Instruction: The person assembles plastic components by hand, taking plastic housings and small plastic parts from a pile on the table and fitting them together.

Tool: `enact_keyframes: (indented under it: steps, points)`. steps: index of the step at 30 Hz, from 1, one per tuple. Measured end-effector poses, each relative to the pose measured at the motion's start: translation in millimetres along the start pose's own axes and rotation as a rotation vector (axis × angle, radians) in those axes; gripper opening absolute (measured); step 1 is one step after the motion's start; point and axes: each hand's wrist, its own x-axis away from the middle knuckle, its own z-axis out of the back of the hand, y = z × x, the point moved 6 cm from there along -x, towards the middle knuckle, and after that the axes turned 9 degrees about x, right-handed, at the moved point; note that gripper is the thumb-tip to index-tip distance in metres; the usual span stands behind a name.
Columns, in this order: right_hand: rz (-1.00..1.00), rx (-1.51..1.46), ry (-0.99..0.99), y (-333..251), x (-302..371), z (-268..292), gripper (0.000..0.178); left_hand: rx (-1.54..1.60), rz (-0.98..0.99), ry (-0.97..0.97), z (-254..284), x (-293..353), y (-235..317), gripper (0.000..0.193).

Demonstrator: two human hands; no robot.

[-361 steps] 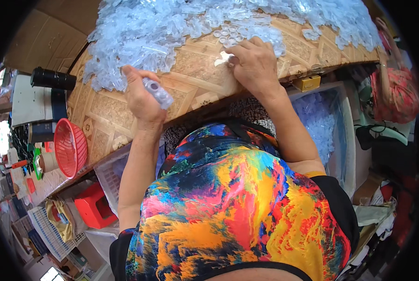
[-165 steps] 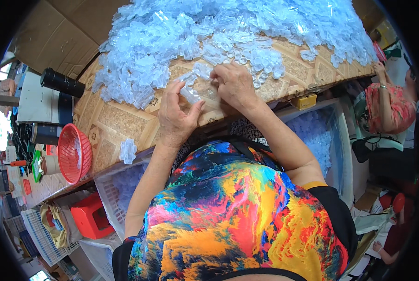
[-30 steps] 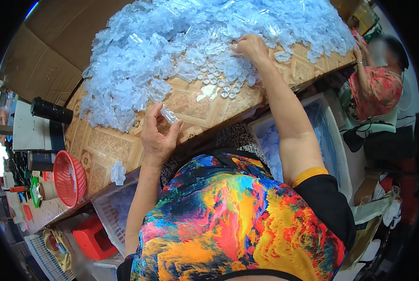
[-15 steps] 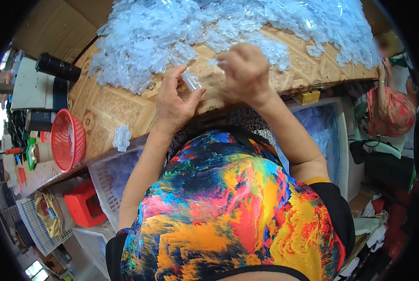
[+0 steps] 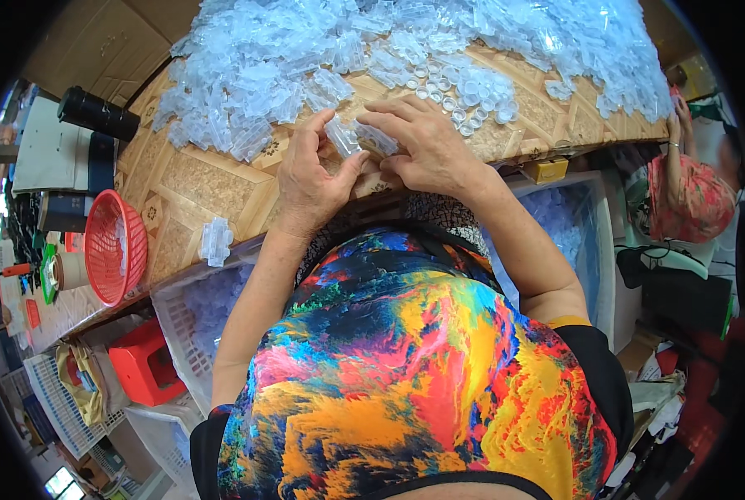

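Observation:
My left hand (image 5: pixel 312 173) holds a clear plastic piece (image 5: pixel 341 136) between thumb and fingers, near the table's front edge. Beside it, my right hand (image 5: pixel 426 146) has its fingers bent over a second clear plastic piece (image 5: pixel 378 140), its thumb underneath. The two pieces lie close together; whether they touch I cannot tell. Just beyond my right hand, several small round clear caps (image 5: pixel 472 100) are spread on the patterned tabletop (image 5: pixel 214 187). Behind them rises a large heap of clear plastic pieces (image 5: pixel 256 67).
A red basket (image 5: pixel 116 250) stands at the table's left, near a black cylinder (image 5: pixel 97 114). One clear cluster (image 5: pixel 216 242) sits by the front edge. Crates of clear pieces (image 5: pixel 555 221) flank me below the table, with a red stool (image 5: pixel 146 362) at left. Another person (image 5: pixel 690 196) is at far right.
My right hand has come down and left toward my left hand, uncovering the round caps. A clear piece now shows under its fingers. My left hand stays almost in place.

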Motion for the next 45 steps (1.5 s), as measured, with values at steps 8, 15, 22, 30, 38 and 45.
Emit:
enact_keyframes:
  steps: [8,15,22,30,38,45]
  points:
    - [-0.010,0.060,-0.202,-5.0,-6.3,-25.8,0.051,0.031,0.058,-0.004,-3.7,2.6,-4.9,0.067]
    - [-0.113,-0.032,-0.043,11.9,1.1,-6.7,0.061,0.032,0.064,-0.033,-2.8,0.2,-2.1,0.065]
    - [-0.662,0.415,0.467,177.8,72.2,91.8,0.034,-0.029,0.050,-0.041,-2.2,0.3,-1.1,0.061]
    - [-1.057,0.555,0.284,261.6,132.6,105.7,0.039,0.020,0.026,-0.047,-4.1,-0.1,-1.9,0.066]
    - [-0.945,0.522,0.144,280.5,90.2,86.9,0.044,-0.010,0.011,-0.055,-6.9,-2.7,-2.4,0.064]
    - [-1.076,0.537,0.000,307.7,85.2,54.4,0.041,0.007,0.069,-0.049,-5.6,-2.8,-4.9,0.064]
